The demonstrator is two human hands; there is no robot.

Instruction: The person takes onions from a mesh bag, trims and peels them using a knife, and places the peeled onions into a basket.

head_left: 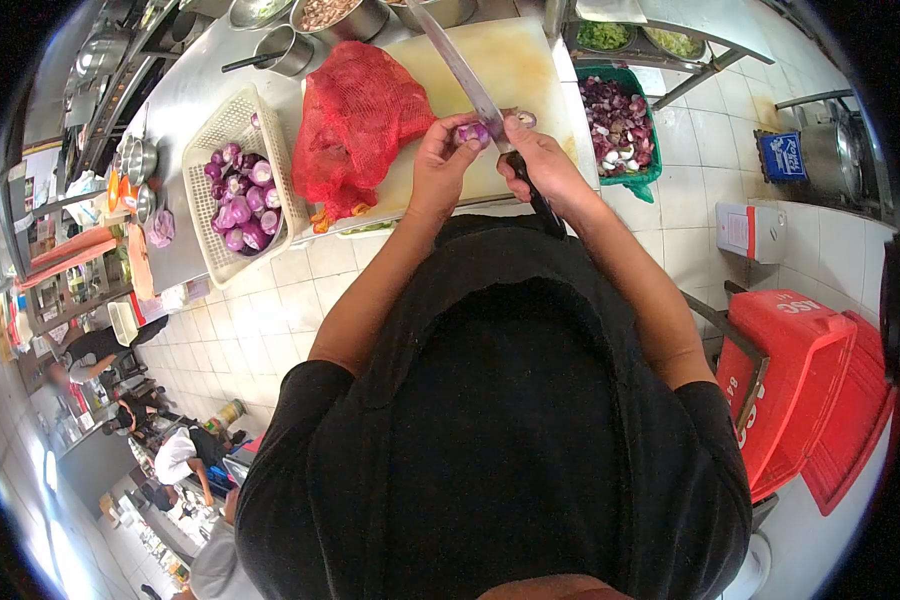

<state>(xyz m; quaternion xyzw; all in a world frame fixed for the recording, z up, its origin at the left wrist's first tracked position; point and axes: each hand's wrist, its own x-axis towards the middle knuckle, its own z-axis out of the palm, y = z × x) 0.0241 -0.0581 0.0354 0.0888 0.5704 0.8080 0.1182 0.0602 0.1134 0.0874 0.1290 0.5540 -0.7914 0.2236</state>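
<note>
Between the fingers of my left hand is a small red onion, partly covered by the fingertips. My right hand grips the black handle of a large kitchen knife. Its long blade points up and to the left, close beside the onion. Both hands are above the near part of a worn, pale cutting board. A piece of onion skin or trimming shows by my right thumb. Left of my hands, a red mesh sack rests partly on the board; its contents are hard to make out.
A cream plastic basket of peeled red onions stands at the left. Right of the table is a green-lined bin with onion skins. Metal pots line the back. A red wheeled bin stands right; people work at lower left.
</note>
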